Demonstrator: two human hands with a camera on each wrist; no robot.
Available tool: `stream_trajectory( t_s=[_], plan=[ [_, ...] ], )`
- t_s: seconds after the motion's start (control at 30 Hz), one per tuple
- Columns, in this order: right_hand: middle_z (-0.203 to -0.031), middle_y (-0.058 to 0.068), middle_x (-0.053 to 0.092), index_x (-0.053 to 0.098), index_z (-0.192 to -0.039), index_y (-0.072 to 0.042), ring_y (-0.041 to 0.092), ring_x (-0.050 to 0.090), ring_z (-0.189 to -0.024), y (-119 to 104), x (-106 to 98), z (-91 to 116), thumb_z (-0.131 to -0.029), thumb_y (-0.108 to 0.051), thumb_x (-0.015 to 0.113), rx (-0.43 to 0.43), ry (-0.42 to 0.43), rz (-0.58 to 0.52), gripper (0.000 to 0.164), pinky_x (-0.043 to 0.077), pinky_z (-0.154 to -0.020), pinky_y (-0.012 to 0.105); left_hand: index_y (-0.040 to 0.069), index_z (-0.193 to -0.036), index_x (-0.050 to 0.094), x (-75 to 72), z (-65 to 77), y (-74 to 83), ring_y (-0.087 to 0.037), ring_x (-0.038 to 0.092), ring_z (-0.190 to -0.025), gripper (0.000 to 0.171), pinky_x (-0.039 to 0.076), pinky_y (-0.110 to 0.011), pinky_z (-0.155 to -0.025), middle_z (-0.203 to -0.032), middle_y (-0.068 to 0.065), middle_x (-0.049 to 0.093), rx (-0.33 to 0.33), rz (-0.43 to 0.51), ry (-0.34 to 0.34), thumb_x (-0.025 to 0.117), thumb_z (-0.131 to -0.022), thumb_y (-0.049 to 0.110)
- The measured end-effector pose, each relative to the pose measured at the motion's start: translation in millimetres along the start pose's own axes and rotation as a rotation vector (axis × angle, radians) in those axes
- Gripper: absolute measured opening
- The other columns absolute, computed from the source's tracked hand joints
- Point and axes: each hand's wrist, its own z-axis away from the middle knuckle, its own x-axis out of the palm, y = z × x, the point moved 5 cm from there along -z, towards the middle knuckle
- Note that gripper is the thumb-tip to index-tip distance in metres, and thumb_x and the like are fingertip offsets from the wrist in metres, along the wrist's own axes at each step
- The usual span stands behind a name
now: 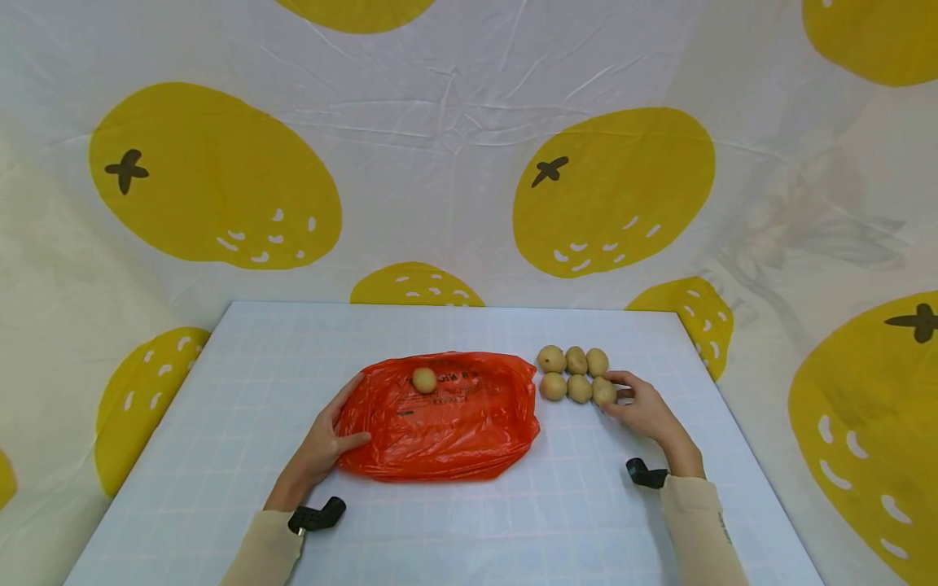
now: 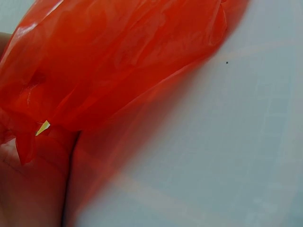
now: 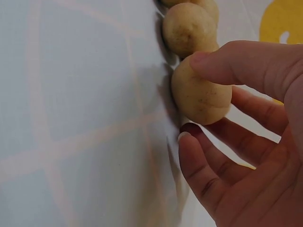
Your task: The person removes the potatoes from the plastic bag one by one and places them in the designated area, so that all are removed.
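Note:
A red plastic bag (image 1: pixel 454 443) lies spread out on the table, its mouth turned up and its sides raised. One potato (image 1: pixel 424 380) rests in it near the far side. At the bag's left edge, my left hand (image 1: pixel 318 443) holds the plastic, thumb over the near rim and fingers at the far left side. To the right, my right hand (image 1: pixel 650 413) grips the nearest right-end potato (image 3: pixel 201 97) between thumb and fingers. That potato still touches or nearly touches the table. Crumpled plastic (image 2: pixel 118 61) hides most of the left fingers in the left wrist view.
Several other potatoes (image 1: pixel 576 360) stand in two short rows right of the bag. A pale checked cloth (image 1: pixel 469 537) covers the table. Behind rises a white curtain (image 1: pixel 454 163) printed with yellow fruit. Each wrist carries a black camera (image 1: pixel 317 516).

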Motion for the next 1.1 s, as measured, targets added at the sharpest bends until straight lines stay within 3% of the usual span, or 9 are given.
stream_trajectory(
  t_s=[0.53, 1.1],
  plan=[
    [-0.148, 0.027, 0.052, 0.049, -0.145, 0.001, 0.043, 0.059, -0.123, -2.2, 0.0, -1.2, -0.091, -0.018, 0.078, -0.036, 0.011, 0.015, 0.064, 0.053, -0.1, 0.055, 0.021, -0.165, 0.023, 0.2, 1.1, 1.8, -0.039, 0.015, -0.158, 0.103, 0.035, -0.007, -0.104, -0.173, -0.009, 0.018, -0.004, -0.039, 0.012, 0.08, -0.081, 0.006],
    [-0.151, 0.027, 0.049, 0.045, -0.148, 0.0, 0.045, 0.056, -0.127, -6.4, -2.7, -0.9, -0.092, -0.02, 0.078, -0.038, 0.011, 0.008, 0.068, 0.052, -0.103, 0.057, 0.021, -0.165, 0.023, -0.2, 0.2, 0.5, -0.04, 0.016, -0.158, 0.103, 0.038, -0.009, -0.103, -0.173, -0.009, 0.019, -0.003, -0.045, 0.014, 0.08, -0.081, 0.006]
  ],
)
